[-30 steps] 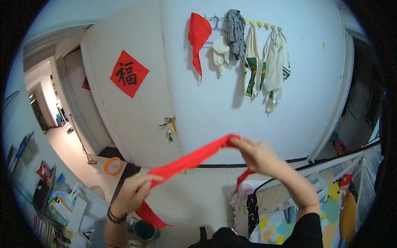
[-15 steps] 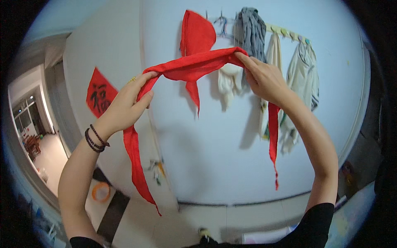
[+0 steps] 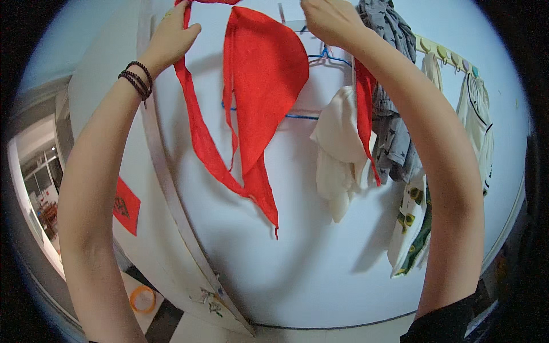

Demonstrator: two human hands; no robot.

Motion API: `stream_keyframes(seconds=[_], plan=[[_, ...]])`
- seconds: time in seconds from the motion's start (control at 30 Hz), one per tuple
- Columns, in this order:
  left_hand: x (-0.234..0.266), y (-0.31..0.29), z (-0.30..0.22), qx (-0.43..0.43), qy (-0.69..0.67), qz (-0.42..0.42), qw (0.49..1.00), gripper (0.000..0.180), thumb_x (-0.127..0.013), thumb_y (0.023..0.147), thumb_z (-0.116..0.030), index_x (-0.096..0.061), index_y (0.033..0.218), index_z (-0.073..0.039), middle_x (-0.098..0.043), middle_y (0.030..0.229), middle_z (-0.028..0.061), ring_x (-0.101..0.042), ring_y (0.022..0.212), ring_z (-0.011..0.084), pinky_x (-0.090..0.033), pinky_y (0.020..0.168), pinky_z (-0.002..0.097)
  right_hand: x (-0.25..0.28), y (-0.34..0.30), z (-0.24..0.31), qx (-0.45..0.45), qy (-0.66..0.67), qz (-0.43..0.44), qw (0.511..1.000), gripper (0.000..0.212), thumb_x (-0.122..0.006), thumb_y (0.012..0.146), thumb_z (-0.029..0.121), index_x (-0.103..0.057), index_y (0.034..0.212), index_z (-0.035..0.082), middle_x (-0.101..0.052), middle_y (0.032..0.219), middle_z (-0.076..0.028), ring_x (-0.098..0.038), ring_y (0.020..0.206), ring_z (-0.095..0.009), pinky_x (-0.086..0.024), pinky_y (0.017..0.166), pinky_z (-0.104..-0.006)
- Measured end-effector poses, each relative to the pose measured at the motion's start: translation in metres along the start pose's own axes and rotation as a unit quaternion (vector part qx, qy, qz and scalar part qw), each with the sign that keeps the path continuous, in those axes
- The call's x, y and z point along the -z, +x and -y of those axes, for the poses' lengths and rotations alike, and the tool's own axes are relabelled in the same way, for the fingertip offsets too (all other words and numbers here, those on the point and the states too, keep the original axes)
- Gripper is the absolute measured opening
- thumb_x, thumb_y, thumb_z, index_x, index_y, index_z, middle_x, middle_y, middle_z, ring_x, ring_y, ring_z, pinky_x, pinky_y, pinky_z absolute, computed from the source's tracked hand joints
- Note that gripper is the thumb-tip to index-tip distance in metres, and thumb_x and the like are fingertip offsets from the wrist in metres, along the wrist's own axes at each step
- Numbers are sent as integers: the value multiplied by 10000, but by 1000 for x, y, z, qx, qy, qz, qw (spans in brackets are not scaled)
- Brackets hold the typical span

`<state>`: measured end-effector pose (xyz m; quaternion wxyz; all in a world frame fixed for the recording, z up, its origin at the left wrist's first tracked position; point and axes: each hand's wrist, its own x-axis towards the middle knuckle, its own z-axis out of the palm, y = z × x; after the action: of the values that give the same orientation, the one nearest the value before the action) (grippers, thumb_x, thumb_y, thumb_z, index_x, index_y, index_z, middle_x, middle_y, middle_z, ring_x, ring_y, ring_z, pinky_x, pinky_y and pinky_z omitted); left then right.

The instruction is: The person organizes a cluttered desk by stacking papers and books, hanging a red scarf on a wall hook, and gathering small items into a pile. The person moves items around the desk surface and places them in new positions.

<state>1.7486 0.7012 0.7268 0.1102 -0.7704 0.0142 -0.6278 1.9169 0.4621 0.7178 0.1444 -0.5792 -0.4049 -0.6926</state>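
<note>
A red neckerchief [image 3: 197,123] is stretched between my raised hands near the upper edge, which cuts off most of its rolled middle. My left hand [image 3: 174,37], with dark beads at the wrist, is closed on one side, its thumb sticking out. My right hand [image 3: 330,22] grips the other side, its fingertips partly beyond the picture. One long tail hangs below each hand. Between my hands, a second red cloth [image 3: 266,86] hangs against the white wall, broad above and pointed below. The left tail meets its lower point; which end belongs to which is hard to tell.
A blue hanger [image 3: 326,55], a cream cloth [image 3: 337,148] and a grey garment [image 3: 394,131] hang on the wall. Farther right are a hook rack [image 3: 443,52] and a white garment [image 3: 474,114]. A red paper [image 3: 128,208] is at left; an orange ring [image 3: 143,299] lies below.
My hands and the neckerchief have moved up in the picture, so its middle is now mostly cut off. The hanging red cloth and the other garments look larger and closer.
</note>
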Motion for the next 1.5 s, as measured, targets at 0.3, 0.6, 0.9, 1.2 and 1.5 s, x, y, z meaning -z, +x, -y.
stream_keyframes(seconds=[0.3,0.6,0.9,1.2,1.5], plan=[[-81,42,14,80,-37,97,991,440,-499,756,-209,-584,1146,-24,-666,873,164,-645,718,282,-516,732,364,-64,23,-13,14,-156,145,977,570,-541,796,182,-356,1304,3,-526,1167,-184,-633,852,-298,-516,695,-398],[-84,-75,-9,29,-124,178,976,305,-562,684,-148,-631,941,2,-644,781,209,-653,759,302,-509,693,392,-66,-95,50,18,-77,87,993,494,-510,766,4,-445,1253,55,-462,1279,-159,-626,915,-313,-524,744,-416],[57,-331,-128,49,-191,455,868,140,-511,813,-115,-492,901,-9,-562,692,144,-594,628,345,-490,514,419,-48,-209,118,-25,157,150,976,589,-435,816,-89,-411,1345,170,-388,1385,-134,-442,1224,-292,-398,995,-371],[391,-578,-337,510,180,500,676,295,-587,819,-230,-528,1023,-25,-598,930,164,-601,866,322,-472,751,442,85,-371,348,12,458,383,802,331,-538,869,106,-537,1183,1,-633,961,-197,-600,822,-322,-459,747,-402],[570,-611,-670,752,607,252,54,320,-591,796,-254,-548,1045,-57,-617,870,135,-614,800,310,-481,733,421,305,-377,544,411,598,535,434,377,-588,816,240,-542,1094,-11,-607,897,-241,-581,846,-406,-451,752,-476]])
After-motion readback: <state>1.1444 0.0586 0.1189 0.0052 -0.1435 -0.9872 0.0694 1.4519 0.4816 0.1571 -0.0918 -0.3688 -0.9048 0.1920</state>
